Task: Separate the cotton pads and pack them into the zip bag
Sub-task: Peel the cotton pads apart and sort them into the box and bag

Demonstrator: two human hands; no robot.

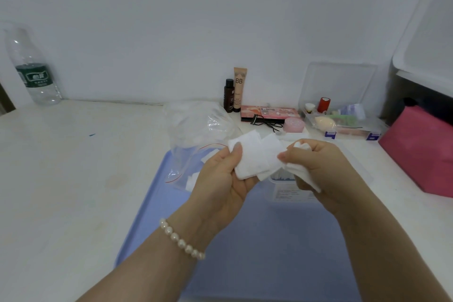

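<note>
The left hand point(228, 174) is pinching a square white cotton pad point(247, 157) between its thumb and fingers, and the right hand point(318, 167) is gripping a small bunch of further pads point(300, 174) in its curled fingers while its fingertips are pulling at the overlapping one in the middle. Both hands are working above the blue tray point(152, 203). The zip bag point(196, 137) is lying open just beyond the left hand, partly on the tray, with a few pads already inside. I think the pads could tear or come off two at once, because they are thin, soft and fibrous and are clinging to each other. The bunch in the right hand is already getting crumpled, so squeezing harder could spoil the flat shape. The bag is clear, thin and floppy, with a red zip line, so its mouth may be collapsing when a pad is pushed in.
</note>
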